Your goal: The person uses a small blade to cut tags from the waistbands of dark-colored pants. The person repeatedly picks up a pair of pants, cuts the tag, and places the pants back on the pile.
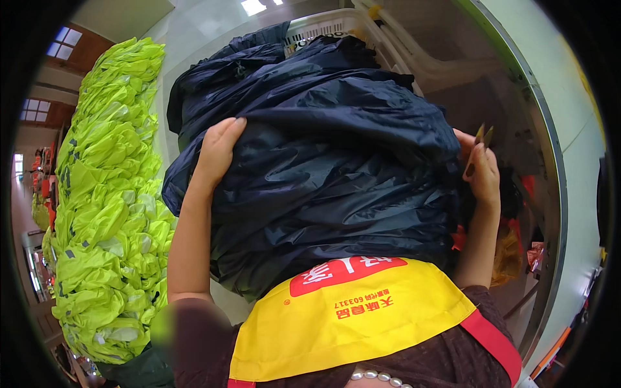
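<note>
A big heap of dark navy, shiny thin fabric (323,174) lies before me, gathered in many long folds. My left hand (221,150) is closed at its upper left, pinching a raised fold between thumb and fingers. Beyond the heap's right edge, my right hand (484,171) is closed around a small pair of thread snips (484,136), whose blades point up and stand slightly apart. Its fingertips reach toward the end of the same fold; whether they also grip the fabric is partly hidden.
On the left rises a tall pile of bright yellow-green garments (110,213) with grey patches. Behind the navy heap stands a white plastic basket (381,39). A metal-edged pale table (550,149) runs along the right, with an orange-yellow bag (508,255) below it.
</note>
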### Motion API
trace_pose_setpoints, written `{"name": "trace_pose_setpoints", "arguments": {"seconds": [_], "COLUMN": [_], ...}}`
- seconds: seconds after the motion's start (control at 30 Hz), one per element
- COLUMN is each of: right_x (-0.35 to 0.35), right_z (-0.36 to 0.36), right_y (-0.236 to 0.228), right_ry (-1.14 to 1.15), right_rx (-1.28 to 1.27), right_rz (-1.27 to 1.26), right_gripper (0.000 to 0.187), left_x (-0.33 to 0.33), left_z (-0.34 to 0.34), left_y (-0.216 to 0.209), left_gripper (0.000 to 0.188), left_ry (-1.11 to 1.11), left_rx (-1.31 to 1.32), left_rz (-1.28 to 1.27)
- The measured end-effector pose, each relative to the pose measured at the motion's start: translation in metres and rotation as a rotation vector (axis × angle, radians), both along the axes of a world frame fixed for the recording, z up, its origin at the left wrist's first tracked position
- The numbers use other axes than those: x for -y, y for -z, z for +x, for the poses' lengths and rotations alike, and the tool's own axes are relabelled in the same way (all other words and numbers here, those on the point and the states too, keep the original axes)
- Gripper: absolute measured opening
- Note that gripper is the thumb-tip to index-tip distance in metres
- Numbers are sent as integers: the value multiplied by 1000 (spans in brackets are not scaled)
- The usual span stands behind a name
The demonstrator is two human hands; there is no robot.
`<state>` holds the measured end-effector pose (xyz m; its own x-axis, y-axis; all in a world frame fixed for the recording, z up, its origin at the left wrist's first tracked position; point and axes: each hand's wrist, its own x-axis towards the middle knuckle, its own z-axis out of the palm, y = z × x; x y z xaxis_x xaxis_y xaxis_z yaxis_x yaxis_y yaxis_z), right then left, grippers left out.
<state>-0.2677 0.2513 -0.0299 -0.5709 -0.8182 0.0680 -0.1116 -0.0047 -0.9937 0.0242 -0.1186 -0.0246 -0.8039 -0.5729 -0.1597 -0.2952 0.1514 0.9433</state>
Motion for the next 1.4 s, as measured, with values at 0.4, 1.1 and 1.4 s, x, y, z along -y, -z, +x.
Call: {"name": "trace_pose_setpoints", "arguments": {"seconds": [0.4, 1.1, 1.4], "right_x": [63, 9, 25], "right_z": [-13, -27, -29], "right_y": [-31, -7, 51], "right_ry": [387, 412, 453], "right_rx": [-250, 251, -158], "right_rz": [-162, 29, 6], "right_gripper": [21, 31, 19], "left_x": [8, -122, -126], "left_z": [-18, 20, 17], "left_y": [-29, -33, -43], "left_gripper": [30, 42, 18], "left_ry": [129, 196, 215], "left_rx": [77, -93, -349], "left_rz": [-18, -954, -663]}}
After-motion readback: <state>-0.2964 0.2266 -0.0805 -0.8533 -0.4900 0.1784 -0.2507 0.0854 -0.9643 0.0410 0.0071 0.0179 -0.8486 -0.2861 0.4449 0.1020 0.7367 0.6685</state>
